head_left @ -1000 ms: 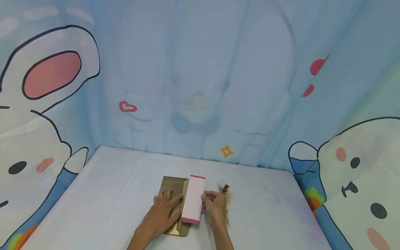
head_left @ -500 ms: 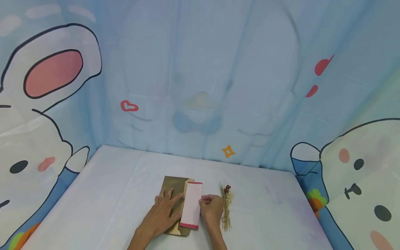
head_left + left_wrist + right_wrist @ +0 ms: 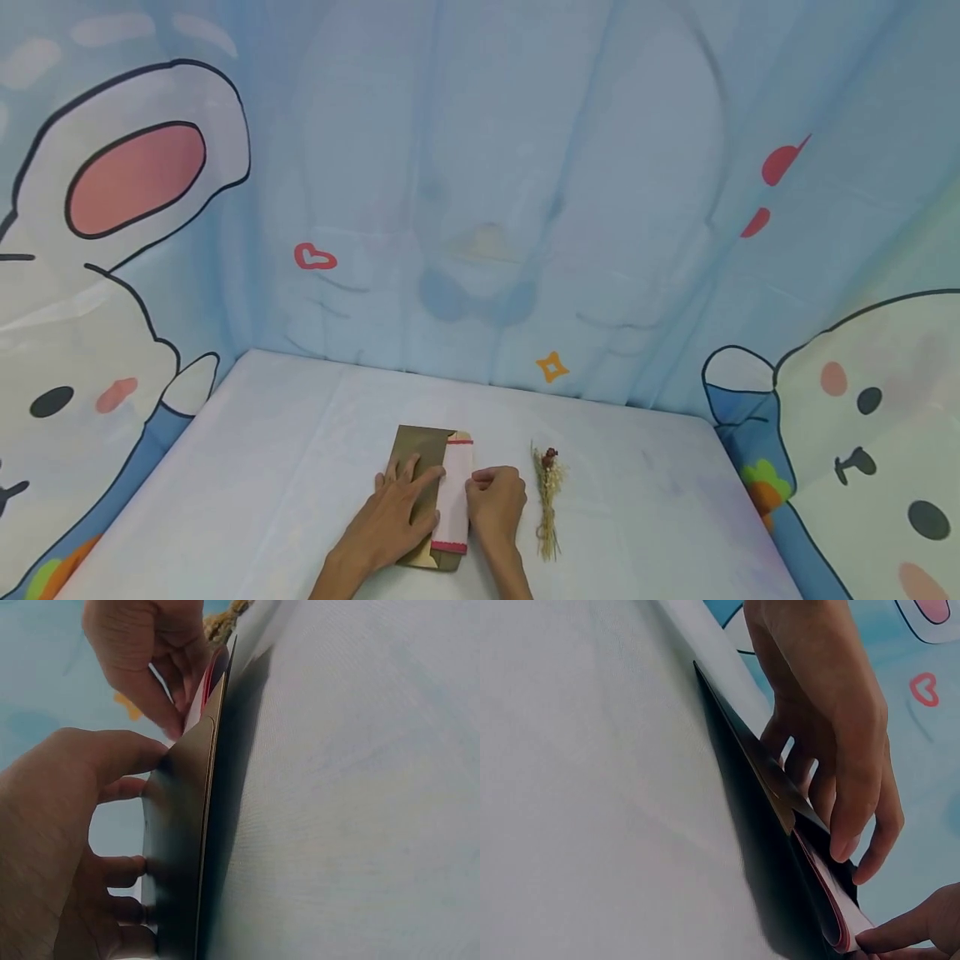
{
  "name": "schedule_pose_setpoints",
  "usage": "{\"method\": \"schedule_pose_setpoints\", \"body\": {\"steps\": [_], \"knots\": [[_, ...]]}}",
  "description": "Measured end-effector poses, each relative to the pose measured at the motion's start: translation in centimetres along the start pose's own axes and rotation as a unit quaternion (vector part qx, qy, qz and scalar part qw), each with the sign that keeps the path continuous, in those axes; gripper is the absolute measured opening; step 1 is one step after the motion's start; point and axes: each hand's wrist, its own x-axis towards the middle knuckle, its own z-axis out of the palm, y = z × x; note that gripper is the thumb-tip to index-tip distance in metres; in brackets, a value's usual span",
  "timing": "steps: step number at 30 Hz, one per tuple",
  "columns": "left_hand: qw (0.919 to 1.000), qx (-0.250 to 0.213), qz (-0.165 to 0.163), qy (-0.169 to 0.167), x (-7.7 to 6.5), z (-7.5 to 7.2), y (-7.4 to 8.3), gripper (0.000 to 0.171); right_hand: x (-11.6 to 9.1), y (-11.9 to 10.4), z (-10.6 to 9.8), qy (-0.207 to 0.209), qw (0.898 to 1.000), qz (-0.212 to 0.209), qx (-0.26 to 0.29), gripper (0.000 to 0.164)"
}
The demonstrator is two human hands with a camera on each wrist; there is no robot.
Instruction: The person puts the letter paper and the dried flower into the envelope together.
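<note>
Pink card (image 3: 452, 498) has slid left, its right edge pinched in right grip (image 3: 497, 504), left grip (image 3: 392, 515) spread on envelope (image 3: 420, 443).

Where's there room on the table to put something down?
There's a big bare patch on the table left of the left hand, and another right of the dried flowers. A narrow strip runs between the flowers and the right hand. It's crowded at the envelope and pink paper, where both hands are.
</note>
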Motion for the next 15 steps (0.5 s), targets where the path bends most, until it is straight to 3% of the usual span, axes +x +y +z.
{"method": "schedule_pose_setpoints", "body": {"steps": [15], "knots": [[0.9999, -0.004, 0.013, 0.001, 0.1, 0.0, -0.2, 0.06, -0.3, -0.6, 1.1, -0.037, 0.999, 0.004, 0.022, 0.009]]}}
